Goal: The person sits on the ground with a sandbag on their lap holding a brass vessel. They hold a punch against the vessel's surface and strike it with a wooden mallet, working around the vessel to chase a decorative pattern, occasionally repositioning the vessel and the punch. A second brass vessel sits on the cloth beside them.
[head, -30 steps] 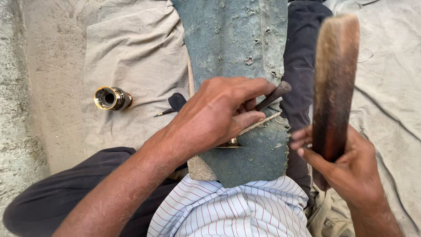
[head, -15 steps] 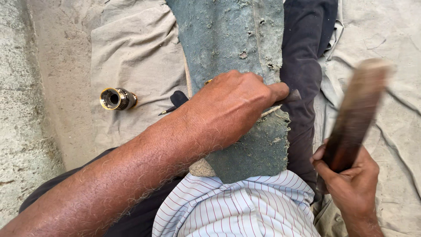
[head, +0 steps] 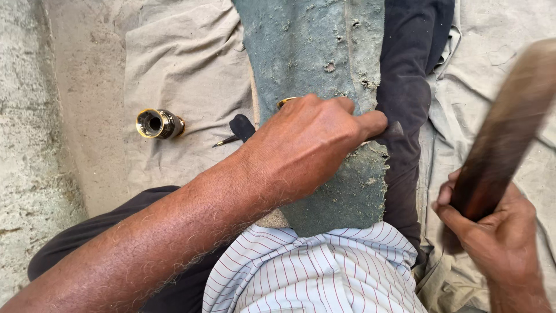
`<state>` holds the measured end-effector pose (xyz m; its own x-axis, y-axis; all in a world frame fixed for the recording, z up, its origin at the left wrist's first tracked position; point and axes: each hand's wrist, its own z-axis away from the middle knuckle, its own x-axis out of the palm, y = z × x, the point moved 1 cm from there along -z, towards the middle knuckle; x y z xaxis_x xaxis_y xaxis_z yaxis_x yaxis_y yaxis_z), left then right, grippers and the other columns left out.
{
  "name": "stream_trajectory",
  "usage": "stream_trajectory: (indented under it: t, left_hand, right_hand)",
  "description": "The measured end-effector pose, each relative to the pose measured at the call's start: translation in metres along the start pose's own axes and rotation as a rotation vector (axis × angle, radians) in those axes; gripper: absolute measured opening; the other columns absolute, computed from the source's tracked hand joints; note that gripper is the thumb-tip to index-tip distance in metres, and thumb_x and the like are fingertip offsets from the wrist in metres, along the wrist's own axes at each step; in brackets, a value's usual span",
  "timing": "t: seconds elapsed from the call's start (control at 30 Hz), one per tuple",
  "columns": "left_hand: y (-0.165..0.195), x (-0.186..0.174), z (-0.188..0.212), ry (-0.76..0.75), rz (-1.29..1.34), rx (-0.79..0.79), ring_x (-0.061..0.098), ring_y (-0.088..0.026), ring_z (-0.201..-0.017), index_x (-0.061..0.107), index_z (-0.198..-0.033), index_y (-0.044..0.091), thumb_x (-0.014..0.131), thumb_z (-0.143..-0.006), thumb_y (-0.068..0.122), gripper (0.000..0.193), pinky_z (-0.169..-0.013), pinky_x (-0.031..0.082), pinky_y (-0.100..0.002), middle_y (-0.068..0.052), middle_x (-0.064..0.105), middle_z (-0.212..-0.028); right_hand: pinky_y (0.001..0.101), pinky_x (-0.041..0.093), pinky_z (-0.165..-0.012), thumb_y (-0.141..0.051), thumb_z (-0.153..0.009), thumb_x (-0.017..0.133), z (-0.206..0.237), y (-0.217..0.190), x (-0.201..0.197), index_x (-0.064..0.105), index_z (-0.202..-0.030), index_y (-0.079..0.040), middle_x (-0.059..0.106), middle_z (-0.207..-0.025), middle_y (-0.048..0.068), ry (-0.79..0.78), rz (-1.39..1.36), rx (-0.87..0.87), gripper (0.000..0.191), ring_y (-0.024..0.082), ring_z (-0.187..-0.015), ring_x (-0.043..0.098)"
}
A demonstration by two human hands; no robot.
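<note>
Left hand: closing around a small dark tool, pressing it onto the rough green pad lying along the leg.
Right hand: gripping a smooth, blurred wooden stick.
Brass cylinder: shiny, resting on wrinkled beige cloth.
</note>
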<state>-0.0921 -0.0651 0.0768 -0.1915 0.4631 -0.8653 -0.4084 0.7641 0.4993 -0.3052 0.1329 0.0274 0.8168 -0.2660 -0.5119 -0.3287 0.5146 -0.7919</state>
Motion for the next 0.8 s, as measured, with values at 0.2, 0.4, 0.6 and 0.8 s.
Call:
stream_trajectory:
  t: [0.2, 0.4, 0.6, 0.8]
  left_hand:
    - [-0.005, 0.001, 0.011, 0.029, 0.013, 0.024, 0.074, -0.034, -0.070, 0.067, -0.118, 0.010, 0.058, -0.091, -0.001, 0.031, -0.058, 0.061, -0.050, -0.015, 0.064, -0.075]
    - [-0.007, 0.000, 0.015, 0.094, 0.045, 0.062, 0.072, -0.035, -0.068, 0.067, -0.117, 0.011, 0.066, -0.090, 0.011, 0.027, -0.056, 0.059, -0.050, -0.014, 0.064, -0.077]
    - [-0.011, -0.001, 0.016, -0.105, 0.180, -0.107, 0.073, -0.026, -0.071, 0.063, -0.131, 0.022, 0.064, -0.102, 0.016, 0.029, -0.052, 0.062, -0.039, -0.011, 0.065, -0.085]
    - [-0.016, -0.014, 0.007, 0.048, 0.193, 0.004, 0.075, -0.034, -0.082, 0.061, -0.124, 0.009, 0.080, -0.085, 0.013, 0.043, -0.066, 0.058, -0.048, -0.015, 0.075, -0.087]
  right_hand:
    - [0.0293, 0.060, -0.083, 0.006, -0.084, 0.073, 0.006, -0.013, 0.001, 0.064, -0.110, -0.002, 0.070, -0.093, 0.005, 0.030, -0.080, -0.052, 0.028, 0.013, -0.091, 0.070]
    - [0.0309, 0.060, -0.082, 0.007, -0.082, 0.075, 0.010, 0.012, -0.009, 0.065, -0.114, -0.001, 0.071, -0.100, 0.008, 0.085, 0.129, -0.089, 0.034, 0.015, -0.091, 0.071]
    - [0.0365, 0.060, -0.080, 0.014, -0.082, 0.079, 0.021, 0.019, 0.000, 0.064, -0.107, 0.006, 0.069, -0.094, 0.015, 0.151, 0.236, -0.179, 0.030, 0.022, -0.085, 0.070]
    - [0.0323, 0.062, -0.083, 0.011, -0.081, 0.075, 0.006, 0.011, 0.005, 0.063, -0.108, 0.001, 0.069, -0.095, 0.010, 0.055, -0.061, -0.117, 0.031, 0.016, -0.091, 0.071]
